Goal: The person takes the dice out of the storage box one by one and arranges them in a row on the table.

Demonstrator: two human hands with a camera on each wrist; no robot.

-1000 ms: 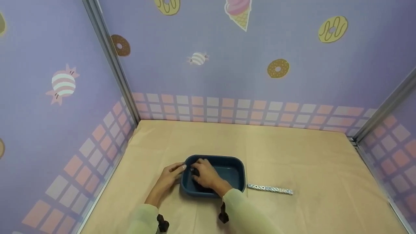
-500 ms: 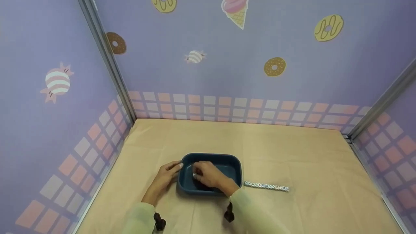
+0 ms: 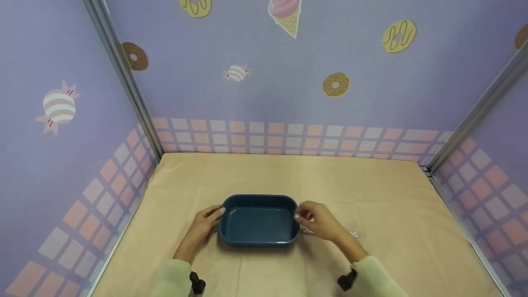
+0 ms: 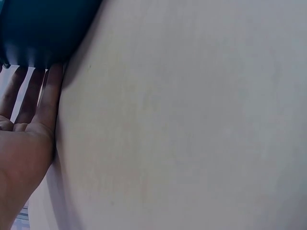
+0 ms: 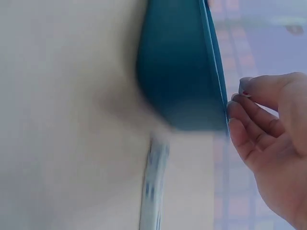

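Note:
A dark blue rectangular tub (image 3: 260, 222) stands on the table, with nothing visible inside. My left hand (image 3: 206, 220) rests at its left side, thumb at the rim; in the left wrist view the straight fingers (image 4: 48, 98) lie against the outer wall. Just outside the right rim, my right hand (image 3: 319, 220) pinches a small white die (image 3: 297, 217) between thumb and fingertips. In the right wrist view, the fingers overlap the rim and mostly hide the die (image 5: 245, 87). A row of patterned dice (image 3: 353, 234) lies below that hand, partly hidden by it.
A beige cloth (image 3: 392, 206) covers the table. Purple walls (image 3: 255, 49) with printed sweets enclose the back and both sides. Metal posts (image 3: 128, 82) mark the corners.
My right hand has come out of the tub and moved right, over the dice row, with the die at its fingertips. The left hand keeps its place at the tub. The head view has shifted slightly.

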